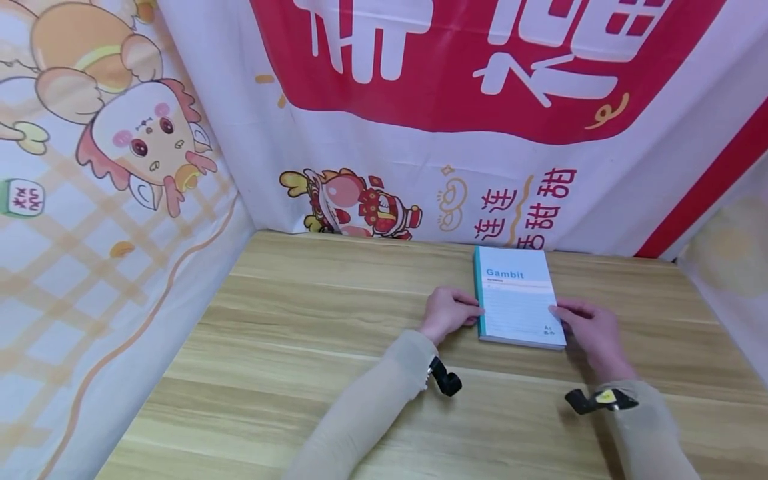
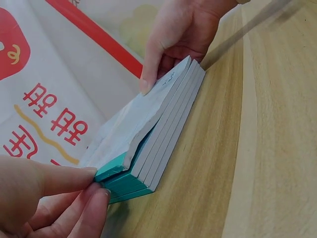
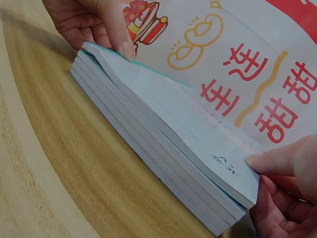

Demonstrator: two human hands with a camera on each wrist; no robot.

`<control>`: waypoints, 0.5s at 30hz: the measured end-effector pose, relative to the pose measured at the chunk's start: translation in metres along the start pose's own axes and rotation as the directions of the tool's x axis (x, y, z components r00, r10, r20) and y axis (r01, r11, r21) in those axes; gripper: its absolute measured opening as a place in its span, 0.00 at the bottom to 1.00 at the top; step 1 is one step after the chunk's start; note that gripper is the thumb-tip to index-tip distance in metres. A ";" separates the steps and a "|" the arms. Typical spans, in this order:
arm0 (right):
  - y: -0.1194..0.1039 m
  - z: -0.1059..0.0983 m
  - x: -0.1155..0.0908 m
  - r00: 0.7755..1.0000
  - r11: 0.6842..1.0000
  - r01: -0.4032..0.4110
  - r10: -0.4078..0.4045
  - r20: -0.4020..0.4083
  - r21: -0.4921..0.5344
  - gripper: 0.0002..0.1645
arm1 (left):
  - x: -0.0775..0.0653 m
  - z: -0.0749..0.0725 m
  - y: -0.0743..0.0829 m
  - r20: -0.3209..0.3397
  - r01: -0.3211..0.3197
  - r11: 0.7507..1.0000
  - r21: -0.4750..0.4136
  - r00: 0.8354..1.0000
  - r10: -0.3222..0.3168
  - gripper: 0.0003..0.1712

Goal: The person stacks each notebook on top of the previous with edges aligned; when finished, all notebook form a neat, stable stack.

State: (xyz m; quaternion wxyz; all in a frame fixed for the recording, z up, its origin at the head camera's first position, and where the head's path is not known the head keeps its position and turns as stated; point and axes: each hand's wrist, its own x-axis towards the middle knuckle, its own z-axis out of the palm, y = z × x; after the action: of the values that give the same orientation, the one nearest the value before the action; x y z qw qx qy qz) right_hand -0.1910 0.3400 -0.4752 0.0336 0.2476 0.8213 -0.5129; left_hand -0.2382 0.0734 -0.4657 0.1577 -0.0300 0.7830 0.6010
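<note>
A stack of several notebooks [image 1: 519,300] with pale covers and teal spines lies on the table near its back edge. "Gambit" is printed on the top cover. In the left wrist view the top notebook [image 2: 141,116] bows up slightly, leaving a narrow gap over the one below. My left hand [image 1: 449,312] pinches the top notebook at its teal spine, thumb and fingertips at the edge. Opposite, my right hand [image 1: 591,330] grips it by the near right corner. In the right wrist view its thumb [image 3: 270,162] lies on the cover, other fingers curled at the side.
The wood-grain table [image 1: 300,333] extends left and toward me. A printed white and red cloth [image 1: 372,147] hangs right behind the notebooks. Another cloth [image 1: 120,267] with cartoon figures covers the left side. Each wrist carries a black camera mount [image 1: 444,377].
</note>
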 end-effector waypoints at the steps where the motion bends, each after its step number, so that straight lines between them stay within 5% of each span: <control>1: 0.000 0.000 0.000 1.000 1.000 -0.002 0.002 -0.001 0.001 0.43 | 0.000 0.000 0.000 -0.002 0.002 1.000 0.004 1.000 -0.002 0.05; 11: 0.001 0.000 -0.001 1.000 1.000 0.007 -0.007 -0.002 -0.004 0.42 | -0.001 0.003 0.001 -0.034 0.012 0.998 0.064 0.999 -0.010 0.06; 15: 0.001 -0.001 -0.001 1.000 1.000 0.018 -0.018 -0.001 -0.021 0.42 | -0.001 0.003 0.002 -0.030 0.030 0.999 0.037 0.999 -0.029 0.19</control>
State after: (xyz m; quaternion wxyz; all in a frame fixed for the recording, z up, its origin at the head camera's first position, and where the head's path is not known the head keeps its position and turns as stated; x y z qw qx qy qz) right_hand -0.1891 0.3408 -0.4756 0.0309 0.2401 0.8289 -0.5043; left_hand -0.2370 0.0762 -0.4642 0.1554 -0.0474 0.7958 0.5834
